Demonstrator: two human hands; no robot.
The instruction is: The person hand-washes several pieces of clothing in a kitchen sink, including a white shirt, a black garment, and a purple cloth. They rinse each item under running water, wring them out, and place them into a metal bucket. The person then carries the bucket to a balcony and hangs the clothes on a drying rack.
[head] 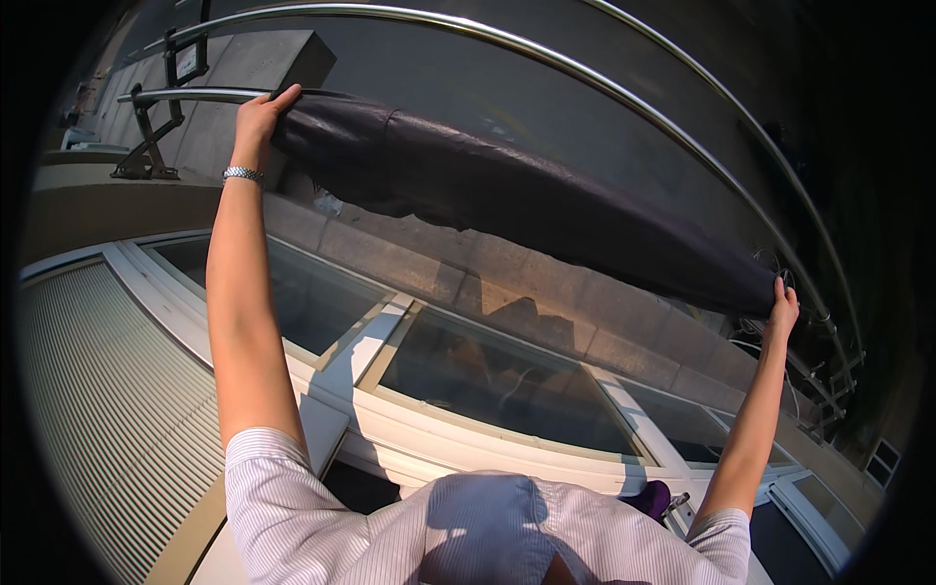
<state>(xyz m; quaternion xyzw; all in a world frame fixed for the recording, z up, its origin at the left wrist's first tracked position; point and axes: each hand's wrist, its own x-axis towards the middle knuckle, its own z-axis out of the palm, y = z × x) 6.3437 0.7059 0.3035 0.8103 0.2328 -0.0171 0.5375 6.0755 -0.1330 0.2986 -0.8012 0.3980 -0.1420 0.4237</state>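
A long dark cloth point(468, 175) lies over the nearest metal rail of an outdoor drying rack and hangs down below it. My left hand point(265, 113) grips the cloth's left end at the rail, thumb on top. With arm outstretched, my right hand point(782, 306) pinches the cloth's far right end. The cloth is spread between both hands, and its lower edge is wavy. To the left of the cloth, a bare part of the rail point(197, 94) shows, joined to a dark folding bracket point(152, 135).
Further out run more metal rails point(512, 40). Below me are white window frames point(482, 431) with glass panes, and a ribbed panel point(110, 409) at left. A concrete ledge point(439, 256) lies beneath the cloth. A purple item point(649, 499) sits near my right side.
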